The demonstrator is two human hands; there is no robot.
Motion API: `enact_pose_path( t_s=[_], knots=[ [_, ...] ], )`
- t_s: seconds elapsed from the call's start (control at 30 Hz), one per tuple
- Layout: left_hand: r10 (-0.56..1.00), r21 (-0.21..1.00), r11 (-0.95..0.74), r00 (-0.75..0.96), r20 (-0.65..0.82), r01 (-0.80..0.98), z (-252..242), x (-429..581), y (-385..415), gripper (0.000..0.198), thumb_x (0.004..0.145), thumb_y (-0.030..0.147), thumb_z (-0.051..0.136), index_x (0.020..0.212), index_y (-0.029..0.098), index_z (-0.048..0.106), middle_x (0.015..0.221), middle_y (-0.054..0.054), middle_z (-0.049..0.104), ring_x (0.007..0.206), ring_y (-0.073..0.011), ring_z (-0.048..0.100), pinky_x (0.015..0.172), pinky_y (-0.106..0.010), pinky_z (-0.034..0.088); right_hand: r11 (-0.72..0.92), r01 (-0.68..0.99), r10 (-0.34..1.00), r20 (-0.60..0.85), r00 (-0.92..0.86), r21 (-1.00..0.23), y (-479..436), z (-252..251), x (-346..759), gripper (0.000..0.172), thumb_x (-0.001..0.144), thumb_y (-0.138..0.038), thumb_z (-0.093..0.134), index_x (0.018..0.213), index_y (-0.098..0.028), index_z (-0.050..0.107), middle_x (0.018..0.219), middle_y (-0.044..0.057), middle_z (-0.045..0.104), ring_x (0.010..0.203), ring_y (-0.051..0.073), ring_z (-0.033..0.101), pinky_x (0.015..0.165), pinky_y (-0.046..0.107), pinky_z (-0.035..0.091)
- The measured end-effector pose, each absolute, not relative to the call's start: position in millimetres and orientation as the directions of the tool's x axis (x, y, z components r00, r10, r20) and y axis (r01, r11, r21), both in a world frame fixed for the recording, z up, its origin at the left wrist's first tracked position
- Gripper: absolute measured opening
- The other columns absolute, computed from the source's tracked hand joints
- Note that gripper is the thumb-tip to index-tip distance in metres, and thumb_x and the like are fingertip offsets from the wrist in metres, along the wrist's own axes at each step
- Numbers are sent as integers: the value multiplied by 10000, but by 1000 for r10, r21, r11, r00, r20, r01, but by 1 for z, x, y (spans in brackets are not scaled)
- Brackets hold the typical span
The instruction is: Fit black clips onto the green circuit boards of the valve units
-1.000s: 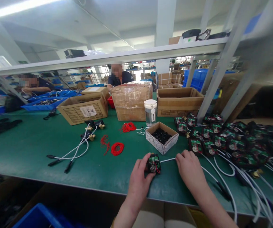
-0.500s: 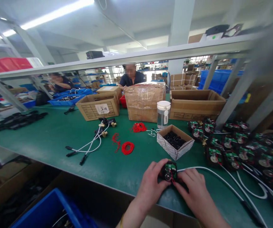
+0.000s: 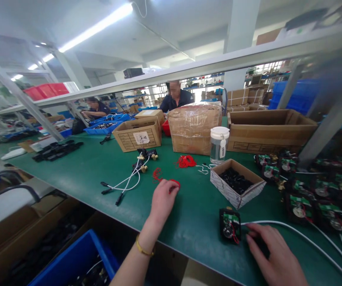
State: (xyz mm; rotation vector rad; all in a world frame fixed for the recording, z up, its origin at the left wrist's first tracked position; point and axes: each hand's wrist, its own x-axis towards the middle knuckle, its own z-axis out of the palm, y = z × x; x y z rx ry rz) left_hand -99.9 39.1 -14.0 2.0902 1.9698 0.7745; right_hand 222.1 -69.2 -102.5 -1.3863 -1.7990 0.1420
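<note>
Green bench [image 3: 99,171] runs under both hands. Large cartons stand far beyond the hands, with co-workers seated behind them.

A small carton [image 3: 223,186] of black parts sits just beyond the right hand, and a white-lidded plastic jar [image 3: 219,145] is further back. A crowd of like modules [image 3: 298,200] lies to the right of that hand.

Left hand [image 3: 162,198] is stretched forward, fingers curled down on the red wire coil [image 3: 175,182], touching it. Can't tell if it is pinched yet.

Right hand [image 3: 270,248] lies low near the bench edge, fingers loose and flat, gripping nothing visible. Its fingertips sit just beside the circuit module [image 3: 229,225], which lies on the bench to the hand's left. A white cable [image 3: 292,229] runs off past the hand's far side.

Step, by my read: fetching a red wire for the module while the right hand keeps by it. Lifting one thin coil calls for a fine fingertip pinch, clear of the loose red strands nearby.
</note>
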Motion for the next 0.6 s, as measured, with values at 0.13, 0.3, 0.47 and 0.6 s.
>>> enact_pose_path(
  t_s=[0.13,0.3,0.47,0.6],
  knots=[
    [971,319,-200,143,193,927,-2,-114,84,189,905,142,636,957,216,802,993,-68,716,996,-222,677,944,-335,514,350,730,866,500,-14,-587,-70,-103,221,229,1041,-415,518,1157,-260,638,993,32,644,895,238,630,762,352,536],
    [964,157,-266,261,53,951,-1,-107,106,193,838,135,679,898,235,832,959,-93,736,1026,-283,680,936,-392,510,327,719,883,470,0,-613,-71,-102,220,227,1034,-404,514,1121,-256,662,994,38,650,900,242,634,764,350,549],
    [964,77,-263,265,-7,962,-5,-104,109,219,838,142,647,910,250,823,996,-96,736,1064,-285,673,956,-403,495,325,715,888,460,-5,-619,-70,-103,220,226,1029,-394,524,1109,-247,675,999,49,662,903,247,644,772,352,560],
    [967,75,-254,255,-12,964,-4,-104,108,212,833,124,635,889,241,803,991,-87,730,1049,-271,675,939,-386,492,343,705,882,470,-15,-621,-70,-101,219,217,1033,-385,525,1109,-251,678,1001,50,666,904,247,649,766,350,569]
  ],
)
